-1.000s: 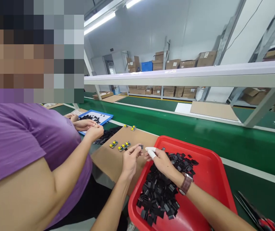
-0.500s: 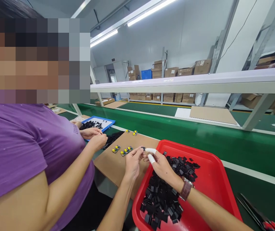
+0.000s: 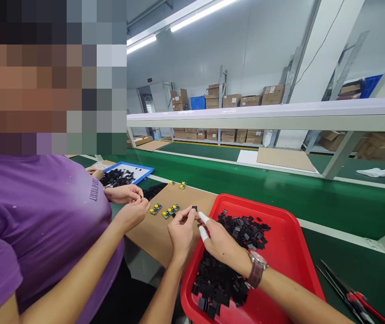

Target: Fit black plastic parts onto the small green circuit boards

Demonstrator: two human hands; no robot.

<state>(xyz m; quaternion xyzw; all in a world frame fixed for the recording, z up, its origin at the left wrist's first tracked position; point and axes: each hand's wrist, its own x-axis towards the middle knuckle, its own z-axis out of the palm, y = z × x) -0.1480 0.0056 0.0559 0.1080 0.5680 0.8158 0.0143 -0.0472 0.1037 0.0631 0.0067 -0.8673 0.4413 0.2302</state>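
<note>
My left hand (image 3: 181, 231) pinches a small flat black piece (image 3: 194, 208) between thumb and fingertips, above the brown board. Close beside it is my right hand (image 3: 221, 243), with white finger covers on the thumb and index finger. Those two fingertips are apart, near my left fingertips; whether they touch the piece is hard to see. Beneath my right hand, a red tray (image 3: 288, 238) holds a heap of similar black pieces (image 3: 219, 279). Small circuit boards with yellow parts (image 3: 171, 211) lie on the brown board (image 3: 155, 234), left of my hands.
A co-worker in a purple shirt (image 3: 60, 216) sits close on the left, hands (image 3: 133, 202) together near the board. Beyond is a blue-rimmed tray (image 3: 147, 172) of black pieces. Scissors with red handles (image 3: 354, 297) lie at right. A white shelf beam (image 3: 263, 112) crosses ahead.
My right fingertips have shifted slightly down from the black piece, which stays in my left fingers. The view has turned a little to the right.
</note>
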